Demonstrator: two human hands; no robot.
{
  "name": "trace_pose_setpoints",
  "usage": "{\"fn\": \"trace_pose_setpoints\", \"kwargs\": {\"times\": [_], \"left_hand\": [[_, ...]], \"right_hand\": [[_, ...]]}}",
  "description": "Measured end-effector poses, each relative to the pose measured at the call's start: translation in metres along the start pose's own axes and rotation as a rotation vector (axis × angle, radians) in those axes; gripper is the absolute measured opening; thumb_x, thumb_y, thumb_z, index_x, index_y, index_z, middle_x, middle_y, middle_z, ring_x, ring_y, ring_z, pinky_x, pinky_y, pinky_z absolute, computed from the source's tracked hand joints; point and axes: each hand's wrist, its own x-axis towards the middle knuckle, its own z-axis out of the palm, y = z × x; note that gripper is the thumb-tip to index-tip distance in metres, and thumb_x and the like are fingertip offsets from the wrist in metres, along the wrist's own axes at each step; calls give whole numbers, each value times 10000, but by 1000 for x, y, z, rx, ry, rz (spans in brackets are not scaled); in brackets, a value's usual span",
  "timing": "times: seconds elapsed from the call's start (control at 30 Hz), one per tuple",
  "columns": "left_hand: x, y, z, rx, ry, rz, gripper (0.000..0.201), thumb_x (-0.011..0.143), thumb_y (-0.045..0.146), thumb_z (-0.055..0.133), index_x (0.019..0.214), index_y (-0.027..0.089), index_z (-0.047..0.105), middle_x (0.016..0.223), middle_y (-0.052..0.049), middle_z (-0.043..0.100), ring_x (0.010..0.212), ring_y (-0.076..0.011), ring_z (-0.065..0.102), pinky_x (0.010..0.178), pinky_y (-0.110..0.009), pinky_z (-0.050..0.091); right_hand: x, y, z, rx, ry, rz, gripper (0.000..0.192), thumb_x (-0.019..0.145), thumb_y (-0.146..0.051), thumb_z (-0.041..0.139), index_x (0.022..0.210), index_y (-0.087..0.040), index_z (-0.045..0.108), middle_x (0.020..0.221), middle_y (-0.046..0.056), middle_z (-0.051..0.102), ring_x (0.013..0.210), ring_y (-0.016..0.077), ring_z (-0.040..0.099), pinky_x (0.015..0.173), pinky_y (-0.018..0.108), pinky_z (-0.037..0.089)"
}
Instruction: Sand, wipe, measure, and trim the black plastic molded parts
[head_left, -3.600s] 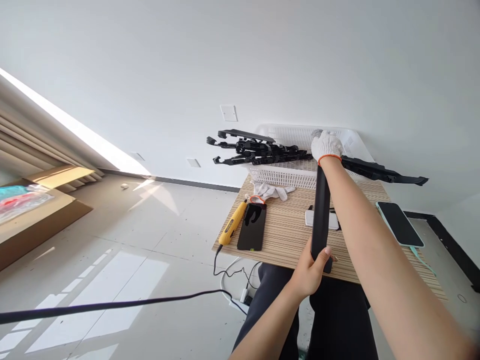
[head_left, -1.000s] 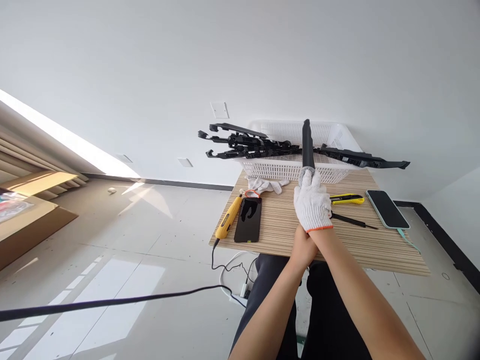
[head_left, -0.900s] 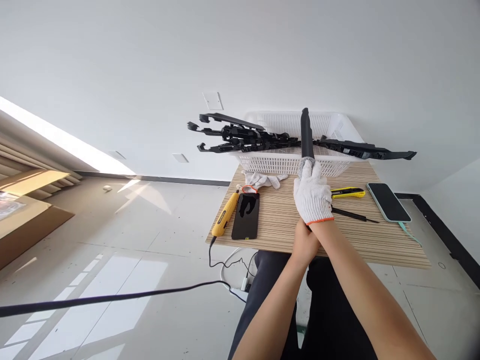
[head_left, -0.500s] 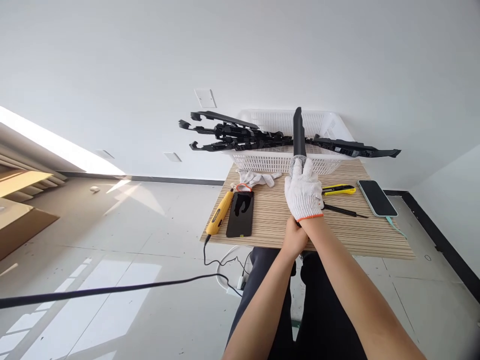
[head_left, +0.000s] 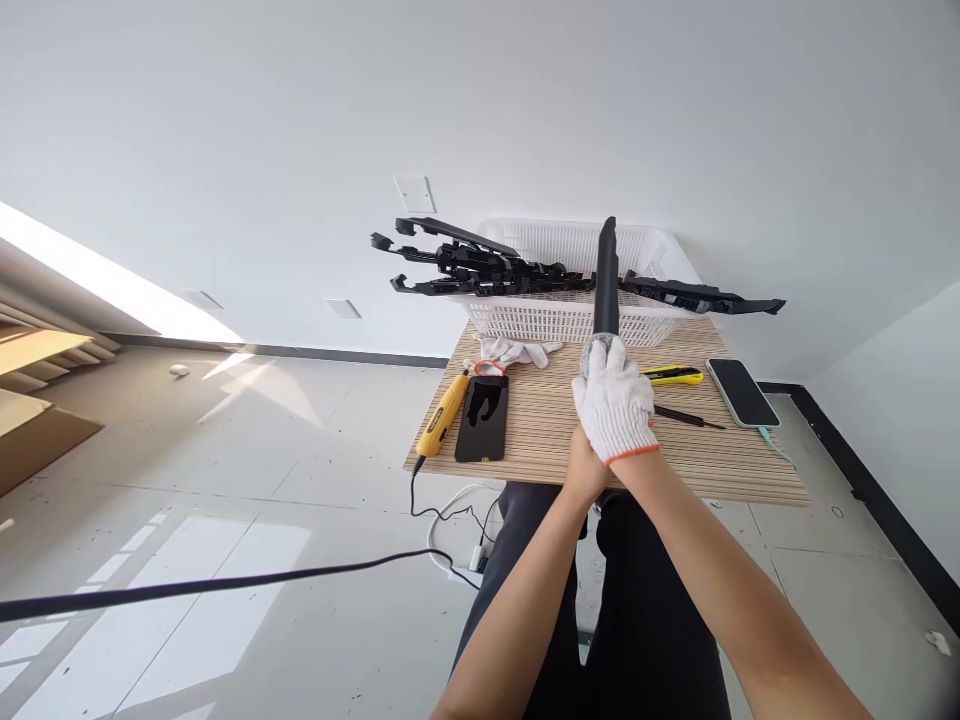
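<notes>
My right hand, in a white knit glove with an orange hem, is closed around a long black plastic trim piece. A grey, cloth-like patch shows at its fingertips, against the piece; I cannot tell whether it is a rag or part of the glove. Bare, my left hand is closed low under the right wrist, at the near end of the same piece. Its fingers are mostly hidden. The piece points away from me, its far tip over the white basket.
Several black plastic parts lie across the basket, jutting out both sides. On the wooden table are a yellow corded tool, a dark phone, a spare glove, a yellow utility knife, a thin black tool and a charging phone.
My right hand has slid toward me along the black piece, baring more of its far length. My left hand stays low at the near end. The view has shifted slightly.
</notes>
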Motion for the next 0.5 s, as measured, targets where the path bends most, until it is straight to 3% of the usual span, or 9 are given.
{"fn": "trace_pose_setpoints", "kwargs": {"times": [0.13,0.23,0.37,0.5], "left_hand": [[-1,0,4,-28,22,-59,154,727,181,661,880,164,663,937,-79,750,898,-221,689,791,-330,532],[-2,-1,2,-1,11,-68,208,747,165,644,953,158,664,961,-87,746,915,-221,685,783,-318,527],[-2,-1,-5,50,-40,-14,241,758,226,705,992,173,681,1024,-106,743,1014,-276,667,853,-374,533],[-3,-4,9,25,66,-44,217,846,353,661,1026,234,681,1125,-94,713,1123,-282,633,969,-404,504]], "right_hand": [[35,-6,8,7,87,50,646,959,-306,395,1560,-78,328,1588,279,312,986,324,600,732,470,516],[38,-7,2,5,80,69,650,959,-307,400,1562,-75,324,1574,291,330,955,330,621,689,467,519],[6,-1,-10,-10,8,38,628,953,-395,458,1513,-114,413,1514,270,419,883,304,646,642,430,524],[-42,7,-15,6,-57,12,504,931,-420,524,1350,-143,572,1317,220,584,878,284,645,656,396,532]]}}
